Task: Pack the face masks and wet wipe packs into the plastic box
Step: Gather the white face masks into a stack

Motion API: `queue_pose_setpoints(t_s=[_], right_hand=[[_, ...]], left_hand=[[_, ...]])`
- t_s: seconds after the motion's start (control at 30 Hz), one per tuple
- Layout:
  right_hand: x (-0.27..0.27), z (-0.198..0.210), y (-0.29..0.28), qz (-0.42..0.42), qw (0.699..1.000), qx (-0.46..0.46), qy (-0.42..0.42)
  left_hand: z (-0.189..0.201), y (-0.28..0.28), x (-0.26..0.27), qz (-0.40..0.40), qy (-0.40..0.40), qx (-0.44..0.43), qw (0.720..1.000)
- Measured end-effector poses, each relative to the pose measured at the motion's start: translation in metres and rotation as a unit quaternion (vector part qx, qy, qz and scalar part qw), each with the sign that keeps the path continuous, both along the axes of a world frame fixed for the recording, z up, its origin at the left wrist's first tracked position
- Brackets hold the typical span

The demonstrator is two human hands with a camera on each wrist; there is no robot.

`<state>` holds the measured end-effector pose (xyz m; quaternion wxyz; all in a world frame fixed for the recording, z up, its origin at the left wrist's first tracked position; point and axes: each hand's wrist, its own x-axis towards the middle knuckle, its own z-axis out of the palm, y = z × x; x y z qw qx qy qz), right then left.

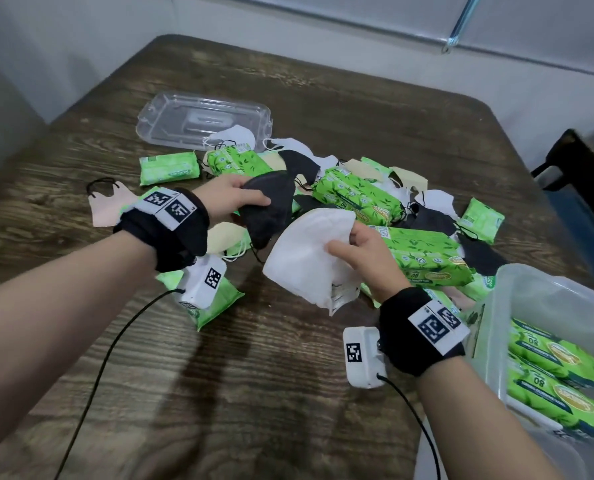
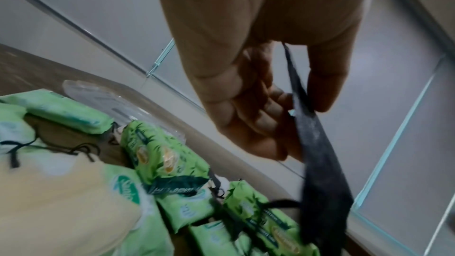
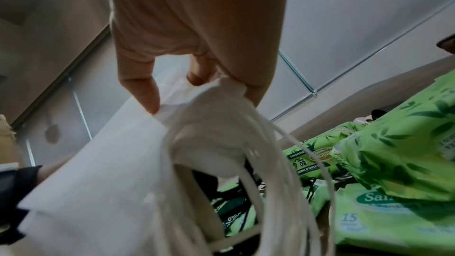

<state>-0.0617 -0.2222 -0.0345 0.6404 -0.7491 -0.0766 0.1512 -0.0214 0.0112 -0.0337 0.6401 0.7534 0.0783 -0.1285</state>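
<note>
The gathering step is in hand: the left hand (image 1: 231, 197) pinches a black mask (image 1: 269, 206), the right hand (image 1: 364, 252) grips a stack of white masks (image 1: 306, 258) above mid-table. Next, both loads should probably go into the box (image 1: 517, 306) at the table's right edge, beside the wipe packs (image 1: 555, 355) already inside.

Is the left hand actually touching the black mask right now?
Touching. In the left wrist view the left hand pinches the black mask between thumb and fingers; the head view shows the same grip.

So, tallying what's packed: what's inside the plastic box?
Inside the plastic box, two large green wet wipe packs lie side by side. No face masks show. The frame edge cuts off the rest.
</note>
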Motion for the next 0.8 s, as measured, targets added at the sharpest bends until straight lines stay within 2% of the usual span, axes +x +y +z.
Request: queue_pose_setpoints(t_s=[0.13, 0.3, 0.37, 0.47, 0.6, 0.73, 0.8], right_hand=[[-0.001, 0.004, 0.003, 0.027, 0.996, 0.077, 0.040], [-0.004, 0.008, 0.007, 0.042, 0.985, 0.156, 0.059], [-0.005, 0.008, 0.006, 0.026, 0.989, 0.143, 0.041], [-0.004, 0.006, 0.003, 0.003, 0.997, 0.069, -0.021], [-0.009, 0.002, 0.011, 0.015, 0.996, 0.000, -0.091], [-0.012, 0.001, 0.015, 0.033, 0.993, -0.019, -0.113], [-0.011, 0.002, 0.014, 0.044, 0.992, -0.027, -0.113]], left_hand=[[0.022, -0.007, -0.016, -0.029, -0.032, -0.055, 0.998], [0.027, -0.022, -0.031, -0.039, -0.078, -0.079, 0.993], [0.024, -0.024, -0.035, -0.044, -0.096, -0.055, 0.993], [0.024, -0.021, -0.038, -0.054, -0.095, -0.035, 0.993], [0.032, -0.022, -0.040, -0.074, -0.121, 0.058, 0.988], [0.032, -0.027, -0.042, -0.108, -0.129, 0.106, 0.980], [0.028, -0.028, -0.042, -0.074, -0.157, 0.111, 0.979]])
